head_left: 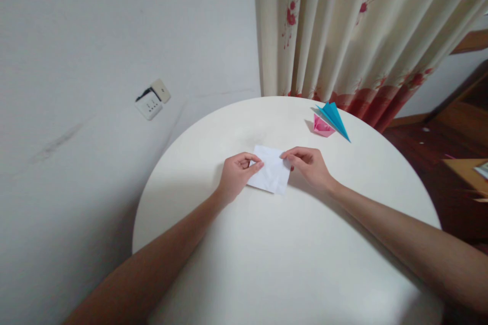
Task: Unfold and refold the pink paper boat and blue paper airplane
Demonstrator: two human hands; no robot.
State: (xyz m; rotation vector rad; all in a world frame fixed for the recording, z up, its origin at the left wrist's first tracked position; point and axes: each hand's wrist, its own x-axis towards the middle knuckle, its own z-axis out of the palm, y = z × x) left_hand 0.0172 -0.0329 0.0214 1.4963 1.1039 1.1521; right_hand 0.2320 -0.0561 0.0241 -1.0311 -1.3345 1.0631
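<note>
A small white sheet of paper (270, 171), roughly square, is held between my two hands just over the white round table (244, 259). My left hand (240, 172) pinches its left edge, thumb on top. On the opposite side, my right hand (308, 165) grips the right edge between thumb and fingers. Faint creases show on the paper's face, and its lower edge looks slightly raised. Whether it has more than one layer, I cannot tell.
Near the table's far right edge lie a blue paper plane (335, 119) and a pink folded paper boat (322, 126), close together. A white wall with a socket (149, 105) borders the left. Behind the table hangs a floral curtain (324, 30).
</note>
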